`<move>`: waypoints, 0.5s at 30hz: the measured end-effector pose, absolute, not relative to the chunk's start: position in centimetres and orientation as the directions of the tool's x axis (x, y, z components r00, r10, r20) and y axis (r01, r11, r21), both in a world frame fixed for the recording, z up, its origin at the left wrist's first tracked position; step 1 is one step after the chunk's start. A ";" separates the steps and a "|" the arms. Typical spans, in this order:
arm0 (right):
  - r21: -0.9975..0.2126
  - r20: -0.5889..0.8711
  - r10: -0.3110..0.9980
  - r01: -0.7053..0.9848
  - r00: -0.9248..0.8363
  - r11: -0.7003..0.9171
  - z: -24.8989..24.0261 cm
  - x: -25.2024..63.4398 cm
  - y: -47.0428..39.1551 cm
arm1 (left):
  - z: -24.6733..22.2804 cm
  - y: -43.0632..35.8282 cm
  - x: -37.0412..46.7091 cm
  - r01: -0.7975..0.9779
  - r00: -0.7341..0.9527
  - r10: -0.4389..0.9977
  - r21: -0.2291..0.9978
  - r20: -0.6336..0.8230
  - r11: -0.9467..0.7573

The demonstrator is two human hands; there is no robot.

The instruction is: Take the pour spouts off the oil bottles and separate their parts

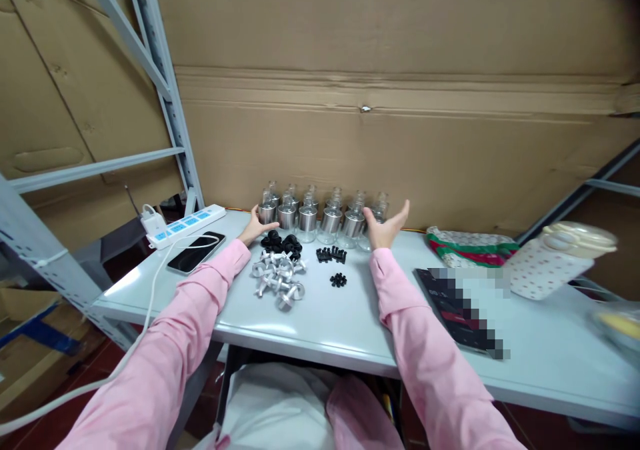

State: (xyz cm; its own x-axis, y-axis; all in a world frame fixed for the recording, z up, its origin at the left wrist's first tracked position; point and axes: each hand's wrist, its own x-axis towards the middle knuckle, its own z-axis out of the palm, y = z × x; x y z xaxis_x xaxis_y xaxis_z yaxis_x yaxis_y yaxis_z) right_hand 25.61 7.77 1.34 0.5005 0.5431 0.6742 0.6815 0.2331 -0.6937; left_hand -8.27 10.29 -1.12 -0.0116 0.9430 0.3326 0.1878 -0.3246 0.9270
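Observation:
Glass bottles with silver metal bands (332, 221) stand upright in rows at the back of the table. My left hand (257, 226) is at the left end of the rows, fingers spread beside the leftmost bottle. At the right end, my right hand (385, 225) has its thumb and fingers apart against the last bottles, partly covering them. Whether either palm presses on the glass I cannot tell. In front lie black ring-like parts (281, 243), a pile of silver metal pieces with round discs (279, 278), small black clip-like parts (331, 255) and tiny black pieces (339, 280).
On the left are a power strip (187, 226) with a plugged-in charger and a phone (197, 253) on a white cable. A tablet-like dark device (453, 307), a patterned bag (470, 247) and a dotted white jug (550, 263) are at right. Cardboard (400, 150) walls the back.

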 end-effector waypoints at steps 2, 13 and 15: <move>-0.900 0.430 0.706 0.333 0.563 0.282 0.3 27.6 8.9 | -1.1 10.1 -8.3 0.154 -0.006 0.945 0.934 0.328 -0.323; -0.954 0.295 0.812 0.107 0.503 0.281 -2.6 29.5 11.0 | -2.0 11.1 -8.0 0.189 -0.045 0.922 0.910 0.384 -0.370; -0.943 0.328 0.807 0.121 0.491 0.310 -2.8 29.6 11.2 | -2.1 11.3 -8.1 0.200 -0.048 0.925 0.911 0.378 -0.361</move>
